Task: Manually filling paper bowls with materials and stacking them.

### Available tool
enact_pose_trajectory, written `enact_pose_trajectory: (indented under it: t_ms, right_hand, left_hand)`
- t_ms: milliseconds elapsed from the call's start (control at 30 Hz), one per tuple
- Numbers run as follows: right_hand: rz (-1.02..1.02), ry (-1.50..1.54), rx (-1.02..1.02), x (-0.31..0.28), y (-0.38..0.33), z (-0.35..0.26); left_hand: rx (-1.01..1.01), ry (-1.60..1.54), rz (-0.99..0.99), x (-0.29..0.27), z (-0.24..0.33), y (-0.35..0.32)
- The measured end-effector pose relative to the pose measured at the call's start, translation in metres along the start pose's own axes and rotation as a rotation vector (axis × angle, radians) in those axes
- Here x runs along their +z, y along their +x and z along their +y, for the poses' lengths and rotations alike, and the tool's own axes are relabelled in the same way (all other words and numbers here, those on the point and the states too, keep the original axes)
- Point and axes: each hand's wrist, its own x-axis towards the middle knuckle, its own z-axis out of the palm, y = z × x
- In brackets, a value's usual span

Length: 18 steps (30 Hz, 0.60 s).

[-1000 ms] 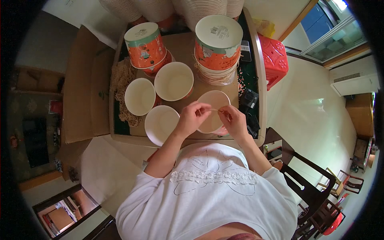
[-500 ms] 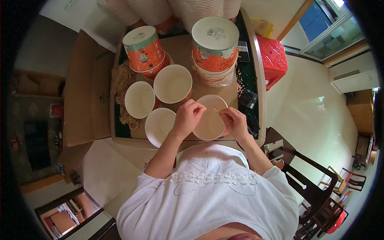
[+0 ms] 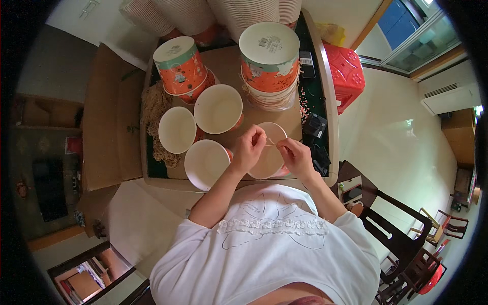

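Note:
My left hand (image 3: 250, 148) and my right hand (image 3: 297, 156) each pinch a thin pale string (image 3: 270, 144), which seems to be looped or crossed between my fingertips. Both hands hover over the mouth of an open white-lined paper bucket (image 3: 264, 165) close to the near table edge. Three more open paper buckets stand left of it: a near one (image 3: 206, 165), a smaller-looking one (image 3: 177, 130) and one farther back (image 3: 218, 109). Behind them, upside-down orange and green buckets form a left stack (image 3: 180, 63) and a right stack (image 3: 269, 56), with pale strings around the right stack's base.
A heap of crinkled brown strands (image 3: 158, 109) lies along the table's left side. Nested white buckets (image 3: 244, 15) line the back. On the right are a phone-like device (image 3: 307, 65), a small black device (image 3: 316, 125) and pink bits (image 3: 304, 105). A red stool (image 3: 343, 76) stands beyond.
My left hand has moved right, nearer my right hand, and the string between them now looks shorter and looped. The view has shifted slightly.

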Motion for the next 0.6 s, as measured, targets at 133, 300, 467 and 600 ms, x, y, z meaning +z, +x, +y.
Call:
enact_pose_trajectory:
  t_ms: [133, 300, 467, 600]
  right_hand:
    - [0.039, 0.006, 0.020, 0.000, 0.000, 0.001]
    - [0.018, 0.019, -0.039, 0.001, 0.003, -0.003]
    - [0.027, -0.019, -0.137, 0.001, 0.004, 0.002]
    - [-0.061, 0.036, 0.148, -0.005, 0.003, -0.014]
  left_hand:
    - [-0.204, -0.276, -0.111, 0.000, 0.010, 0.001]
    - [-0.051, -0.019, 0.019, 0.010, 0.013, -0.005]
    - [-0.020, 0.076, 0.179, 0.019, 0.015, -0.011]
    - [-0.044, 0.032, 0.127, 0.017, 0.016, -0.012]
